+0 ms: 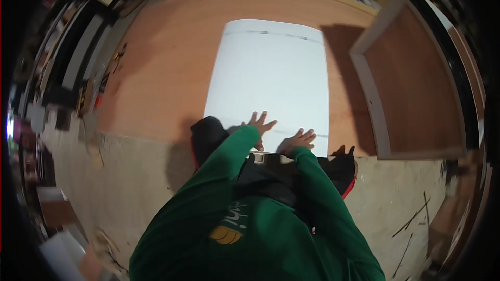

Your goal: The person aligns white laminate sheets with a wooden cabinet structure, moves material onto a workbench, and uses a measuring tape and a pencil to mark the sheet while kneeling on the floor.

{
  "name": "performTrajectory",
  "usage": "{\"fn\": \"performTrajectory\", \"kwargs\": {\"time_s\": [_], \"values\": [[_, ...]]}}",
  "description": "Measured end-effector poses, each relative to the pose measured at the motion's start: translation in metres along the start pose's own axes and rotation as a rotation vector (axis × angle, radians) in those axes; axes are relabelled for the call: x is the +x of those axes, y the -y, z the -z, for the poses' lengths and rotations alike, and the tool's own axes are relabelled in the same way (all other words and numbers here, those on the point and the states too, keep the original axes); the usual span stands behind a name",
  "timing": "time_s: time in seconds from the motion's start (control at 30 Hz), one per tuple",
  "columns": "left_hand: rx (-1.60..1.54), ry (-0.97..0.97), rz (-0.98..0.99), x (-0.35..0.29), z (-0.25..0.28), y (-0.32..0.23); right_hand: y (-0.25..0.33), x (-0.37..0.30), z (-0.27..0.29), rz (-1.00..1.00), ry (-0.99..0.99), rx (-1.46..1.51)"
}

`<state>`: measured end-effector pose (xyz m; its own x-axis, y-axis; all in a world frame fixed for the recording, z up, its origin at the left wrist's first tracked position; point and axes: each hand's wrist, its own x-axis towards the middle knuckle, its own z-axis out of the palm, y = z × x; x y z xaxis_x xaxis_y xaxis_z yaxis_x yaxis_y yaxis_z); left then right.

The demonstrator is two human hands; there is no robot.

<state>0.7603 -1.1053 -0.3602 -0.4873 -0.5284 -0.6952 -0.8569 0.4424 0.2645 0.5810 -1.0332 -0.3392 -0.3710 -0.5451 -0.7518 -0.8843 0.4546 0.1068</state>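
A large white rectangular panel [271, 78] lies flat on a reddish-brown wooden board [161, 67], its near end reaching the board's front edge by my knees. Faint dark marks run across the panel near its far and near ends. My left hand [258, 124] rests on the near part of the panel with its fingers spread. Beside it on the right, my right hand [299, 140] presses on the panel near its front edge, fingers stretched out. Neither hand holds anything. Green sleeves cover both my forearms.
A framed wooden panel [411, 78] with pale and black edges leans at the right of the board. Small tools [119, 57] lie near the board's left edge. Thin dark strips [411, 218] lie on the floor at the lower right. Boxes and boards crowd the sides.
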Motion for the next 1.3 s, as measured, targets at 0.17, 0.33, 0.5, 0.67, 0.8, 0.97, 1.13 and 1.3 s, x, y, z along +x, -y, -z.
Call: {"fn": "performTrajectory", "kwargs": {"time_s": [0.17, 0.33, 0.5, 0.67, 0.8, 0.97, 1.13, 1.3], "values": [[-0.02, -0.119, -0.161, 0.02, -0.013, 0.039, -0.02, -0.001, 0.002, 0.14, -0.13, 0.125], [0.208, -0.169, -0.046, 0.009, -0.022, 0.003, -0.02, 0.016, -0.024, 0.405, -0.474, 0.194], [0.084, -0.158, -0.094, 0.002, 0.006, 0.015, -0.008, -0.004, -0.027, 0.456, -0.204, -0.052], [-0.381, -0.473, -0.132, -0.04, 0.025, 0.028, -0.021, 0.007, -0.021, 0.475, -0.185, 0.043], [-0.283, -0.796, 0.101, -0.118, 0.022, 0.062, -0.018, 0.003, -0.018, 0.542, -0.34, 0.081], [-0.334, -0.714, 0.554, -0.176, -0.001, 0.064, -0.014, 0.001, -0.024, 0.63, -0.61, 0.195], [-0.46, -0.841, 0.432, -0.178, -0.021, 0.068, -0.008, -0.014, -0.014, 0.713, -0.773, 0.257], [-0.317, -0.867, 0.466, -0.186, -0.008, 0.056, -0.002, -0.033, -0.004, 0.772, -0.843, 0.283]]}}
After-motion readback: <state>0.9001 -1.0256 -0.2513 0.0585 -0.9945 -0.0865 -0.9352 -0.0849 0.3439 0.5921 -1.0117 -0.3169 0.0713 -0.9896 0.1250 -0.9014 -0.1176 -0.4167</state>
